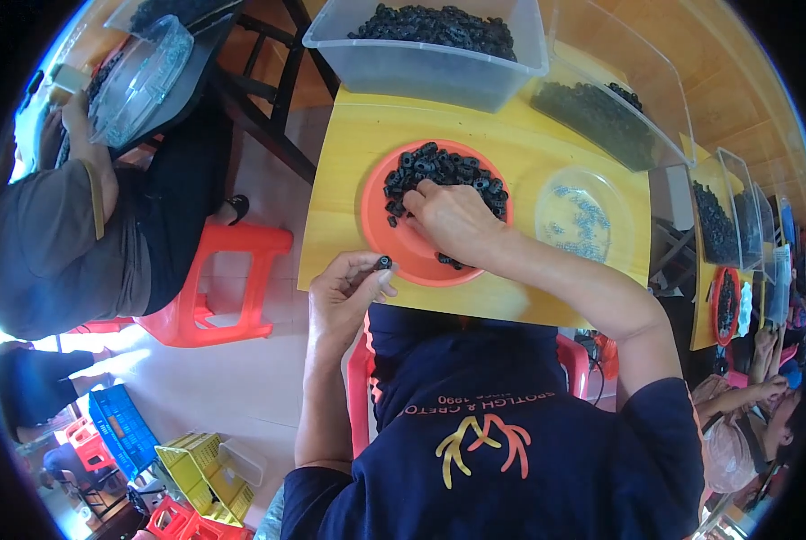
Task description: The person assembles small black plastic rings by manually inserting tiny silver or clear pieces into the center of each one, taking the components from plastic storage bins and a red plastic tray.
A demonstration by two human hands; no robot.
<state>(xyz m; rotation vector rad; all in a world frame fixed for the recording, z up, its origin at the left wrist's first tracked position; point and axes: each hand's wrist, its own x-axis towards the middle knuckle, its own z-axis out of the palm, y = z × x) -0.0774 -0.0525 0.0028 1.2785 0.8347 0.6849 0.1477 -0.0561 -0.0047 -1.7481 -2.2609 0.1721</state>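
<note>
My left hand [342,295] is just off the near left rim of a round orange tray [378,229]. Between its thumb and fingers it pinches a small black cylindrical part [383,263] with a hole in its end. Over the tray, my right hand [457,216] reaches down with curled fingers beside a heap of similar black parts [434,166]. Those fingertips are mostly hidden, so what they grip does not show. A few black parts lie under that wrist, near the tray's front rim.
A clear round dish [547,211] of tiny shiny pieces stands right of the tray on the yellow table [335,193]. Behind stand a translucent bin [421,81] and a clear bin [664,108], both holding black parts. Left, a person [61,234] sits by a red stool [214,301].
</note>
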